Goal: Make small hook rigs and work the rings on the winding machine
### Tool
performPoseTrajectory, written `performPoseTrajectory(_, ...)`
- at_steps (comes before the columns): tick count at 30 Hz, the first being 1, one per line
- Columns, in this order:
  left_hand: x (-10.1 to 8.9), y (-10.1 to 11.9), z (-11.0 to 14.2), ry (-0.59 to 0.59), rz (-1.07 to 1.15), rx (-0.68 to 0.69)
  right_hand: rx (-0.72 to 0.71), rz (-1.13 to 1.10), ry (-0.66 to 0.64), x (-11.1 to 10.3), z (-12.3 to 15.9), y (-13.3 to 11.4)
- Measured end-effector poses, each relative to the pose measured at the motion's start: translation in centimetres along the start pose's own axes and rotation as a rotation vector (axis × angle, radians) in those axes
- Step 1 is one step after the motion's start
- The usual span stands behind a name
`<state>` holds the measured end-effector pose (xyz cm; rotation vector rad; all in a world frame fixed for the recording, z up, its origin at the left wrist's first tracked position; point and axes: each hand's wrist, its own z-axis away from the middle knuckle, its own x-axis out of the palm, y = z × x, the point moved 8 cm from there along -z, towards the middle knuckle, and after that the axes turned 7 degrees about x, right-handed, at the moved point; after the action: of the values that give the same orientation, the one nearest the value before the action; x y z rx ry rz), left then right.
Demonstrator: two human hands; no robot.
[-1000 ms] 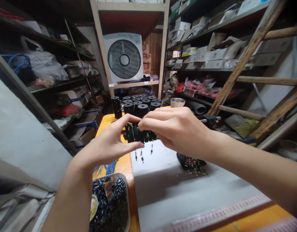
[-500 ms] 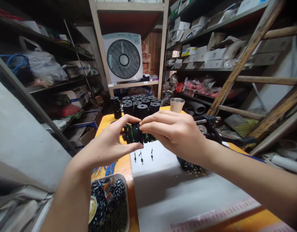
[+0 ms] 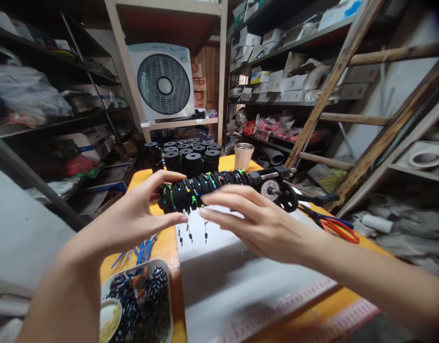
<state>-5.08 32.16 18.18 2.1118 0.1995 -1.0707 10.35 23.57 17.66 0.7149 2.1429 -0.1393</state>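
Note:
A long black roll (image 3: 201, 186), ridged with windings and dotted with green, yellow and blue bits, lies crosswise in front of me. Its right end meets a winder (image 3: 271, 186) with a round dial and a black gear. My left hand (image 3: 153, 202) is curled about the roll's left end, thumb below and fingers above. In front of the roll's middle, my right hand (image 3: 250, 216) has its fingers stretched out, holding nothing; whether the fingertips touch the roll cannot be made out. Small dark pieces (image 3: 191, 233) dangle on short lines beneath the roll.
Behind stand several black spools (image 3: 194, 159) and a beige cup (image 3: 244, 156). Orange-handled scissors (image 3: 339, 228) lie at right. A tray (image 3: 171, 295) of small dark pieces sits front left, near blue-handled tools (image 3: 144, 250). White paper (image 3: 219, 295) covers part of the yellow table (image 3: 178, 286).
My right hand has come down off the top of the roll and its fingers have straightened, uncovering the windings. The view has turned right, showing the winder and scissors.

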Motion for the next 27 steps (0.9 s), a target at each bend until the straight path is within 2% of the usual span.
performPoseTrajectory(1, 0.1, -0.2, 0.1, -0.025, 0.041, -0.016, 0.103, -0.016, 0.000, 0.1, 1.6, 0.4)
performPoseTrajectory(2, 0.3, -0.4, 0.3, -0.052, 0.078, -0.031, 0.223, -0.051, -0.056, 0.9, 3.3, 1.0)
performPoseTrajectory(5, 0.1, -1.2, 0.7, -0.074, 0.143, -0.061, 0.467, -0.103, -0.234, 4.1, 7.9, 2.2)
performPoseTrajectory(8, -0.5, -1.9, 1.1, -0.059, 0.155, -0.061, 0.582, -0.121, -0.256, 6.6, 10.5, 3.2)
performPoseTrajectory(12, -1.0, -1.9, 1.3, -0.032, 0.171, -0.045, 0.602, -0.162, -0.236, 8.6, 11.2, 3.5)
performPoseTrajectory(14, -1.0, -1.8, 1.4, -0.025, 0.198, -0.052, 0.571, -0.146, -0.212, 8.0, 10.0, 2.8)
performPoseTrajectory(16, -0.9, -1.5, 1.3, -0.029, 0.220, -0.046, 0.487, -0.193, -0.188, 6.2, 7.4, 1.5)
performPoseTrajectory(19, -0.9, -0.9, 1.3, -0.036, 0.221, -0.016, 0.366, -0.339, 0.018, 1.3, 1.5, 0.1)
performPoseTrajectory(22, -1.0, -0.8, 1.3, -0.021, 0.228, -0.016, 0.330, -0.321, 0.203, -2.1, -4.2, 0.6)
performPoseTrajectory(24, -1.1, -0.8, 1.3, -0.012, 0.250, -0.007, 0.297, -0.325, 0.273, -2.5, -6.8, 1.1)
performPoseTrajectory(27, -1.1, -0.6, 1.3, -0.010, 0.263, 0.017, 0.224, -0.325, 0.274, -1.2, -8.9, 1.6)
